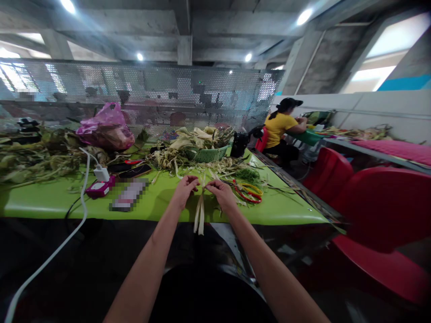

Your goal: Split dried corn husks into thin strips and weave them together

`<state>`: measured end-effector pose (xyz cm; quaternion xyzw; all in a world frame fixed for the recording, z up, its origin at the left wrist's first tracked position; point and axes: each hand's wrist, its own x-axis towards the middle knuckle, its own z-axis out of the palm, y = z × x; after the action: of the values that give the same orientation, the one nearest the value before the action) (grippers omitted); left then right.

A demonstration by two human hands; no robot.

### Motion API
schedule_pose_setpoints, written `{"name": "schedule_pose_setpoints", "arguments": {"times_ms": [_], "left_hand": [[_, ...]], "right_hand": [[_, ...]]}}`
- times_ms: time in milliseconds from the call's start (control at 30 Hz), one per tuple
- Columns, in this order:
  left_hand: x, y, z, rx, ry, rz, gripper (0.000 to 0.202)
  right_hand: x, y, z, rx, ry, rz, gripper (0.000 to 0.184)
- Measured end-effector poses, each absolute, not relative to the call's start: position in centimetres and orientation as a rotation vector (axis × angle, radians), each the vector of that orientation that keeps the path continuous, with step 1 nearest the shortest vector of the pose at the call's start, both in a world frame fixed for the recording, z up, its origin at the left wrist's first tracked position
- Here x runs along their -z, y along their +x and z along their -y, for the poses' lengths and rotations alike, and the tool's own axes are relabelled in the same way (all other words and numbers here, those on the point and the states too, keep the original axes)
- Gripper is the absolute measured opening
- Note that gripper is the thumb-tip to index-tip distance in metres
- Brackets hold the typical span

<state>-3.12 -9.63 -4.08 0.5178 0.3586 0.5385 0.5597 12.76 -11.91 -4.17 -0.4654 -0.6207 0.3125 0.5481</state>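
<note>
Our bright green table (286, 214), loaded with dried plant stuff along the back.

Biggest thing on it is the heap of dry leaves (20, 161) on our left, with a pink-purple plastic bag (109, 128) next to it. Then a green basket (212, 155) around the middle, piled with pale leafy bits (202, 137). Down front, our right hand (220, 192) has the pale strips (201, 215) pinched in its fingertips; our left hand (186, 190) is half curled just beside them, and honestly we can't tell if it's gripping anything. The strips sit between our hands, tails hanging down across the table's near edge in our view. Tiniest bit: a white plug (101, 173) over on the left.
</note>
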Motion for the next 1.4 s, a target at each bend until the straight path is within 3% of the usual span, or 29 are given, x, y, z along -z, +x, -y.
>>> {"name": "schedule_pose_setpoints", "arguments": {"times_ms": [333,500,933,1400], "left_hand": [[4.3,-2.2,10.2,-1.143,1.673,-0.972,0.016],[4.5,-2.2,10.5,-0.910,1.953,-0.898,0.012],[3.9,-3.2,10.3,-1.205,1.224,-0.741,0.037],[3.8,-3.0,10.5,-1.167,1.173,-0.708,0.033]], "right_hand": [[4.0,12.8,12.1,-0.789,-1.047,1.350,0.028],[3.8,12.7,12.5,-0.809,-1.009,1.310,0.029],[3.8,12.5,12.5,-0.815,-1.010,1.441,0.027],[4.2,12.5,12.3,-0.728,-1.113,1.596,0.027]]}}
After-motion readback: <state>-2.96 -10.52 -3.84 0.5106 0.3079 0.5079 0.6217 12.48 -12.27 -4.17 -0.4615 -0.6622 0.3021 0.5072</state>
